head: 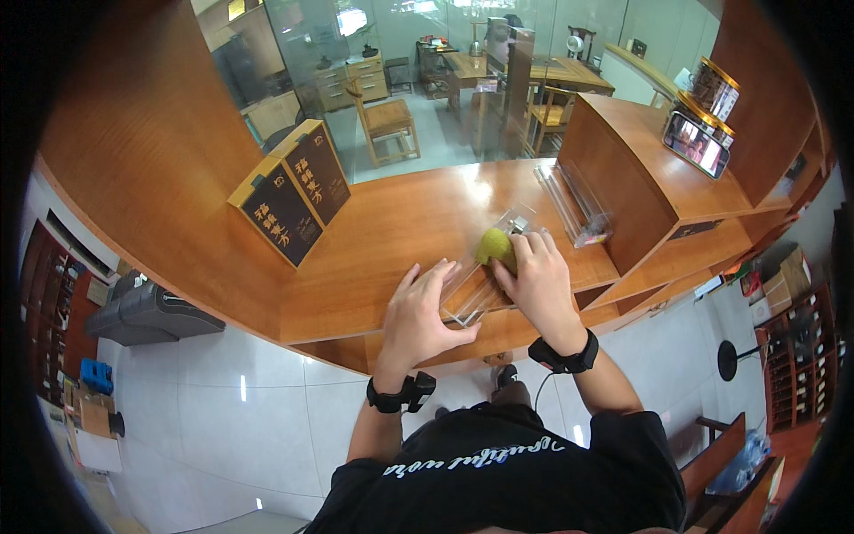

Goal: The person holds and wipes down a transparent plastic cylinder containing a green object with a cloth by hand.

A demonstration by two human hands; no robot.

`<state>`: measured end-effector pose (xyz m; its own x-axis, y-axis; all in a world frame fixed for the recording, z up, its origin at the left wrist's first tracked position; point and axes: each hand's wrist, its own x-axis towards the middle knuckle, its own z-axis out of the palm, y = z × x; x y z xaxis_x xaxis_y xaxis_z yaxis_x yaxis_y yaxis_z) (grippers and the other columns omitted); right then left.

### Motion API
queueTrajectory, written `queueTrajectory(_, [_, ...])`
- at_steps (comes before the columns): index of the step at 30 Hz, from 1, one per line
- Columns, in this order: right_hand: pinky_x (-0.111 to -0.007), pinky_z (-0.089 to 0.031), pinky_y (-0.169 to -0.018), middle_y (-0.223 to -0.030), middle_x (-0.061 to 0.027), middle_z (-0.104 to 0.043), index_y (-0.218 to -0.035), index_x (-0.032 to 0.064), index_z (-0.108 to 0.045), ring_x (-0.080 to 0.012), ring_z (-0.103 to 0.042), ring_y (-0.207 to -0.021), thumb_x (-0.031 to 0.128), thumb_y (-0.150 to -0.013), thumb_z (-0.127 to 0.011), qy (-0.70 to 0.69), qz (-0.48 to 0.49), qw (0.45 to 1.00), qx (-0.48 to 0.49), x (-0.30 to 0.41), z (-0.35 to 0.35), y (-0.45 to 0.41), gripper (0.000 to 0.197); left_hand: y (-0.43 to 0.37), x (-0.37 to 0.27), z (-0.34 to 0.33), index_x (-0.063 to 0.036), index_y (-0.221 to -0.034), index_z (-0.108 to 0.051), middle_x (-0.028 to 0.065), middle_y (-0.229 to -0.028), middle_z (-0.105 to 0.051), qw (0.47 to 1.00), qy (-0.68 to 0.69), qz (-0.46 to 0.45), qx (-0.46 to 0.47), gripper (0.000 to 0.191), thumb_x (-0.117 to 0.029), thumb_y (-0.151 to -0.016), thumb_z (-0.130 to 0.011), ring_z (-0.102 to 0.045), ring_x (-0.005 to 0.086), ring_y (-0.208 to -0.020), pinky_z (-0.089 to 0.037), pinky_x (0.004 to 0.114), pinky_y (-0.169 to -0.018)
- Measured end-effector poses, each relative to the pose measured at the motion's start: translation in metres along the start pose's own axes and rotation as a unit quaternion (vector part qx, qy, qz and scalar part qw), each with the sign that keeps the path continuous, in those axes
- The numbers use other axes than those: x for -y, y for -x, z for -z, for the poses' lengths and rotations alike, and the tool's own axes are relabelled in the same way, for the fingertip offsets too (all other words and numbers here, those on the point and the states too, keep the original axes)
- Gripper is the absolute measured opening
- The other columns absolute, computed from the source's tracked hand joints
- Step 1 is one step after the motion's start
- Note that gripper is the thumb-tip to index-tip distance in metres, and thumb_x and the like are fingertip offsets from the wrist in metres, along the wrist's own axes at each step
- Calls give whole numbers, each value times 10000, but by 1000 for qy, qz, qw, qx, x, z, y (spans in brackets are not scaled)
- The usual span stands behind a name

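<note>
A clear acrylic holder [459,312] lies at a slant on the wooden counter [393,230]. My left hand [421,315] curls around its near left end, fingers along the side and thumb by the front edge. In my right hand [539,277] is a yellow-green cloth or sponge [494,245], pinched between thumb and fingers and held against the upper part of the holder. A small metallic piece [517,225] shows at the holder's far end. My right fingers hide part of the holder's right side.
Another clear acrylic holder [575,207] rests to the right, beside a raised wooden shelf [624,153]. Two black-and-gold boxes [297,193] with writing stand at the left. Gold-lidded jars [715,87] and a phone [697,144] sit on the shelf. Glass panels [454,133] rise behind the counter.
</note>
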<state>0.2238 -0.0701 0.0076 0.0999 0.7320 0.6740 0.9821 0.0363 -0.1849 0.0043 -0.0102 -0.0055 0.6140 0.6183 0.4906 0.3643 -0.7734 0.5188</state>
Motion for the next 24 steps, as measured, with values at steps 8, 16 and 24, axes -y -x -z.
queueTrajectory(8, [-441, -574, -873, -1015, -174, -677, -1163, -17, -669, -360, -652, -992, 183, -832, -850, 12, 33, 999, 38, 17, -2, 6, 427, -1, 2, -4, -6, -1437, -575, 131, -1393, -734, 1000, -7, 1, -14, 923, -377, -678, -946, -684, 320, -1300, -426, 527, -1233])
queueTrajectory(16, [-426, -585, -862, -999, -139, -726, -1186, 7, -689, -342, -675, -992, 162, -816, -845, 12, 43, 999, 13, -6, -8, -4, 430, 0, 2, -4, -9, -1423, -580, 125, -1407, -731, 1000, -23, -5, -16, 897, -391, -695, -939, -687, 309, -1301, -432, 497, -1236])
queueTrajectory(24, [-431, -587, -824, -954, -148, -725, -1195, -22, -695, -347, -682, -933, 198, -852, -836, -26, 45, 999, 4, 4, -4, 3, 431, 0, 1, -2, -2, -1424, -576, 134, -1396, -735, 1000, -24, -3, -13, 907, -392, -692, -944, -684, 311, -1306, -430, 490, -1241])
